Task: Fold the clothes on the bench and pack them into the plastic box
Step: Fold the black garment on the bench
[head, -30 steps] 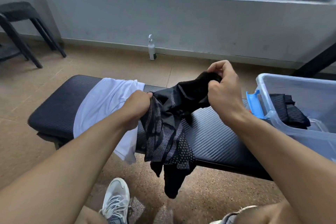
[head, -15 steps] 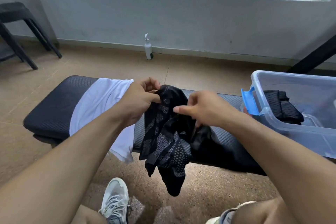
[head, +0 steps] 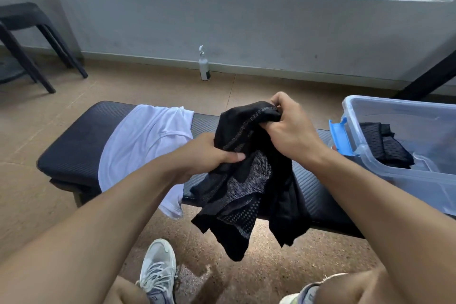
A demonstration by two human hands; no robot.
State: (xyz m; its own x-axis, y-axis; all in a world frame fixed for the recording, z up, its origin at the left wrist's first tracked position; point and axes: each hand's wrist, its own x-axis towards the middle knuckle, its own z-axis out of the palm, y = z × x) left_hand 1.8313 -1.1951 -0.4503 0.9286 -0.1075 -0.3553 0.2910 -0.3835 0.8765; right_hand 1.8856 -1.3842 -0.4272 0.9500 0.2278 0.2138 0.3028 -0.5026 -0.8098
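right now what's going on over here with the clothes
A person seated at the bench is sorting out a black patterned garment, bunched and not yet folded. The left hand grips its middle, the right hand holds its top edge, and the rest hangs over the bench's near side. A white shirt lies draped on the bench, waiting. The plastic box on the right already holds one folded dark item.

One head-worn wide-angle view looks forward and down, close over the bench [head: 74,155].
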